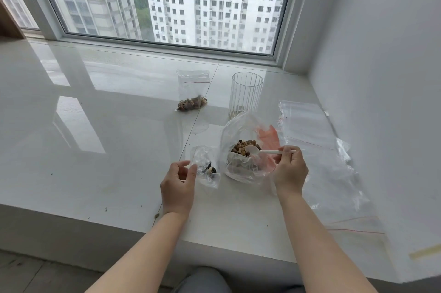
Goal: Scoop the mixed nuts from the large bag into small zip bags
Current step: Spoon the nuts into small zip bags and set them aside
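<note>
**On the window ledge: spoon over the open nut bag**

On the white ledge under the window I see one large bag of mixed nuts, standing with its mouth open upward, just right of centre. My right hand pinches the handle end of one white plastic spoon. The spoon lies nearly level, its long axis running left to right, with the bowl pointing left over the nuts and the handle pointing right into my fingers.

My left hand pinches the rim of one small zip bag, just left of the large bag. A few nuts sit in its bottom.

I count one more small zip bag, the filled bag, farther back. It lies with its nuts at the near end and its red zip line at the far end. One ribbed clear glass stands upright behind the large bag. Empty flat zip bags lie to the right; I cannot tell how many.
</note>
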